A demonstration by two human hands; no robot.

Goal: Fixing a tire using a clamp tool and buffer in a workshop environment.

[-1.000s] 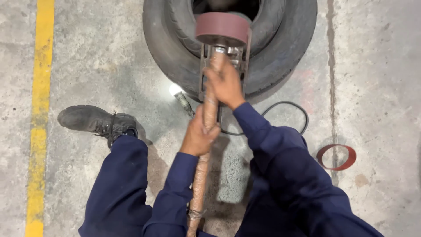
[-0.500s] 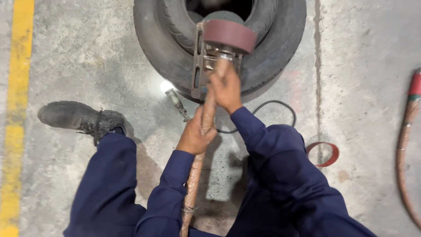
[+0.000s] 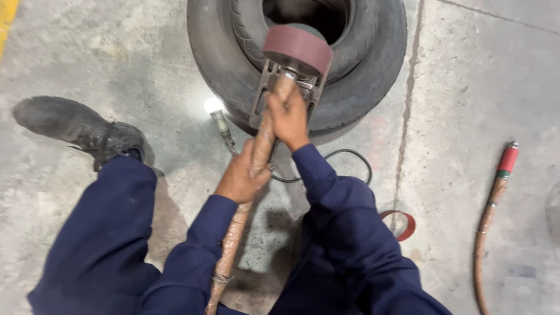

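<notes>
Sanding drum (image 3: pixel 297 48) on its long handle (image 3: pixel 256 157) rests over the tyre (image 3: pixel 361 87) lying far on the floor; my left hand (image 3: pixel 242 175) and right hand (image 3: pixel 289 119) fingers grip the handle. Tyre rim looks unworked.

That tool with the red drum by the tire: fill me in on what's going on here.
A person in dark blue work clothes holds a long-handled tool in both hands. The right hand grips it just behind the red drum; the left hand holds the shaft lower down. The drum sits at the opening of a tire lying flat on the concrete floor. A small lit lamp lies beside it.
</notes>
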